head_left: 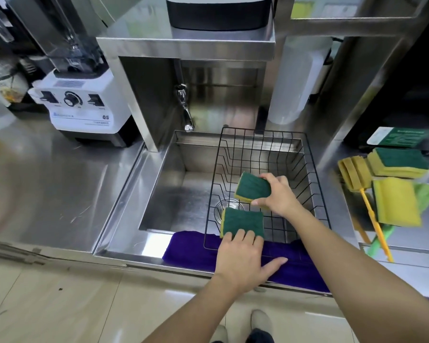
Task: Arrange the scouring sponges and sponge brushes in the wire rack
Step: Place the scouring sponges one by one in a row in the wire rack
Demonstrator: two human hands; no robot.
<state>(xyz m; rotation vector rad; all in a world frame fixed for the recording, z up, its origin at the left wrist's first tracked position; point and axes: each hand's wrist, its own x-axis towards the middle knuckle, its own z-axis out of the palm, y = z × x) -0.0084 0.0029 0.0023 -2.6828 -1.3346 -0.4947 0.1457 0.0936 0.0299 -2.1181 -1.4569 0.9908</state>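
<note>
Your left hand (240, 258) presses its fingers on a green-topped scouring sponge (243, 222) at the front edge of the wire rack (305, 154) over the sink (164, 194). Beyond it, your right hand (278, 196) pinches a second sponge (253, 186) inside the rack. More sponges (396, 162) and sponge brushes (354, 172) lie on the counter to the right.

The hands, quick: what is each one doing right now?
Left hand: fingers pressing flat on a green-and-yellow scouring sponge in the black wire rack.
Right hand: closed on another green-and-yellow sponge.
</note>
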